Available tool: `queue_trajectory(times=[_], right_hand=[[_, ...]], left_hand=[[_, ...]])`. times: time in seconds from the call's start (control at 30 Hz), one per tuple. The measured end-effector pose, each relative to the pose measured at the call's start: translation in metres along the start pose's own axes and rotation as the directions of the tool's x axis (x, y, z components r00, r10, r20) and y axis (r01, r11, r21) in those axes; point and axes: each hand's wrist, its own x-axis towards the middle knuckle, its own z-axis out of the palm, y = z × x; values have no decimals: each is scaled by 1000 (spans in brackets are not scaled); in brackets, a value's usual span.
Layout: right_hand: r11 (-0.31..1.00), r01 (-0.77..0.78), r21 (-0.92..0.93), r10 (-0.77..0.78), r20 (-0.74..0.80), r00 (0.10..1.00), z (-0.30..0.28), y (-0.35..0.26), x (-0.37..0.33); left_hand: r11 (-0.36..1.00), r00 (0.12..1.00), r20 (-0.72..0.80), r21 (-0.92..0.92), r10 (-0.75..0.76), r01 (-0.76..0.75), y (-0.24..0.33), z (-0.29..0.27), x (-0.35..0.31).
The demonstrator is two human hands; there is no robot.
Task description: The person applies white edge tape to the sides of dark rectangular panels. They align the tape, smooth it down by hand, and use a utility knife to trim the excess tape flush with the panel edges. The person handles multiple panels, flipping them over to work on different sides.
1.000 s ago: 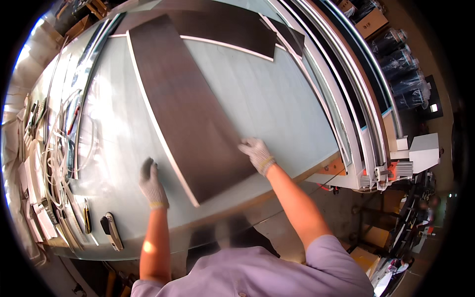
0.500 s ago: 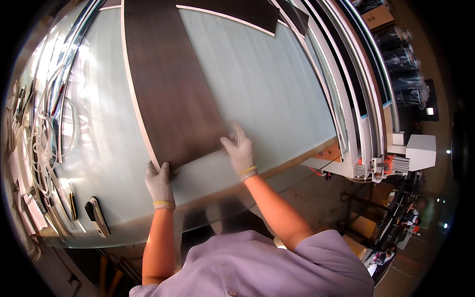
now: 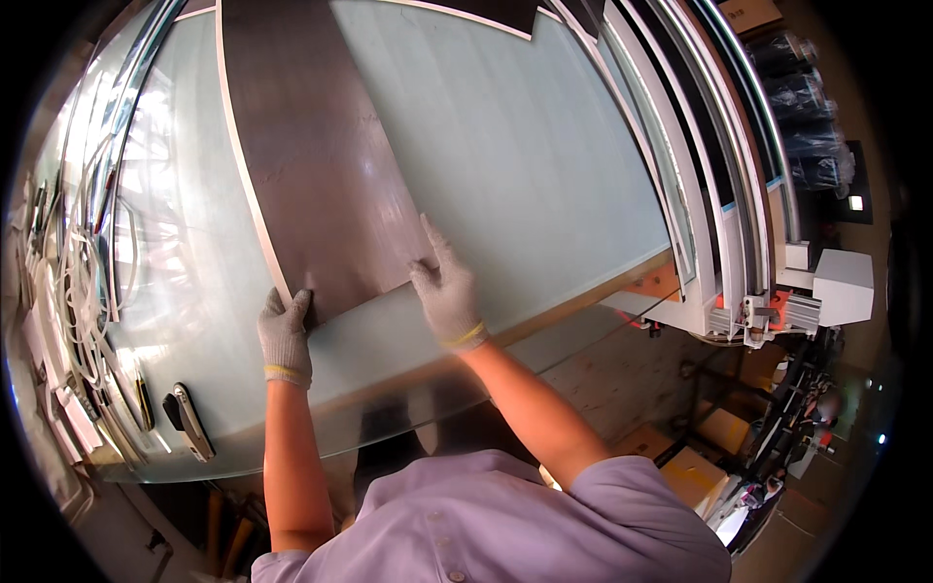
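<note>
A long dark brown-grey sheet (image 3: 316, 165) with a pale strip along its left edge lies lengthwise on a glass-topped table (image 3: 505, 185). At its near left corner my left hand (image 3: 286, 335), in a light knit glove, grips the edge, thumb on top. My right hand (image 3: 449, 290), gloved the same way, holds the near right corner. Its thumb rests on the sheet, and its index finger stretches along the right edge. The sheet's surface looks slightly bowed near this hand. The fingertips under the sheet are hidden.
A utility knife (image 3: 190, 423) lies at the near left. Beside it are a slim yellow-and-black cutter (image 3: 145, 403) and a heap of pale strips (image 3: 83, 340). More dark sheet (image 3: 486, 8) lies at the far edge. Metal rails (image 3: 714, 165) run along the right side.
Both hands have shifted left and slightly away from me, carrying the near end of the sheet along. A bright sheen now shows on the sheet near my right hand.
</note>
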Motion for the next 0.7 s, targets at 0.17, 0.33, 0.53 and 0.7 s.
queue_trajectory(times=[0.17, 0.33, 0.53, 0.7], right_hand=[[947, 322, -10, -319, 116, 941, -9, -24, 19], [925, 374, -66, -352, 218, 910, -5, -30, 33], [876, 471, -102, -442, 222, 869, -1, -33, 44], [873, 473, -115, -442, 220, 870, 0, -34, 45]], left_hand=[[984, 991, 107, -148, -84, 100, 3, -10, 4], [981, 983, 176, -174, -53, 84, -4, -16, 10], [984, 987, 156, -165, -46, 72, -2, -14, 9], [985, 985, 168, -161, -39, 67, -3, -15, 9]])
